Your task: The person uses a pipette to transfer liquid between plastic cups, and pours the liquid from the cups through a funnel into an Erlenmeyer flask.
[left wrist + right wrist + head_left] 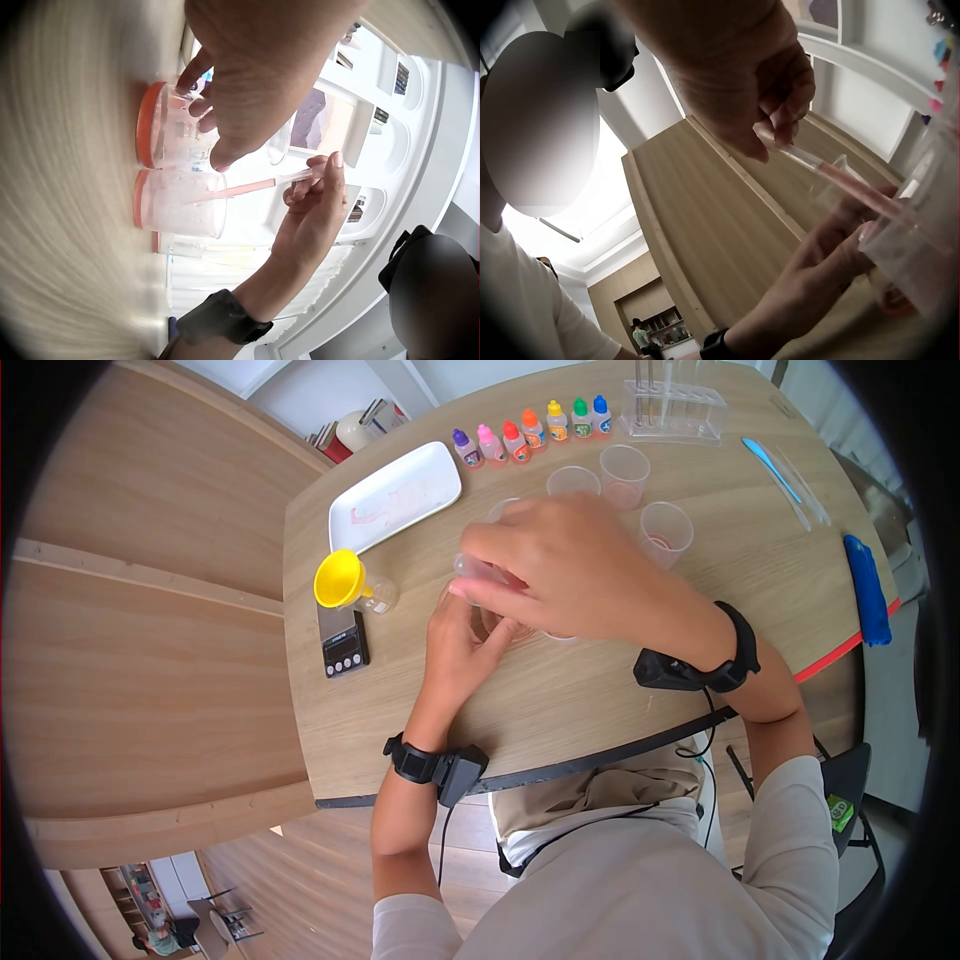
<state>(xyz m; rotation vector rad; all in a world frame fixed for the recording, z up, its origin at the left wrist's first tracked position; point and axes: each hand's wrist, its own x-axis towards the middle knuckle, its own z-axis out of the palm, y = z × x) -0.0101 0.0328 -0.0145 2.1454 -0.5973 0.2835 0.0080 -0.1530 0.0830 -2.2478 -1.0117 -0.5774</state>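
The right grip [307, 206] pinches a dropper [251, 187], its shaft slanting down into one cup [163, 214]. The left grip [259, 82] curls round the neighbouring cup [163, 124].

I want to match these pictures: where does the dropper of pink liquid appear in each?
Head: not clearly visible; the right hand covers that spot.
Left wrist: near the centre, the dropper slants down-left from that hand toward a cup.
Right wrist: right of centre, slanting down-right from the same hand.
Shared landmark: the right hand, in all three.
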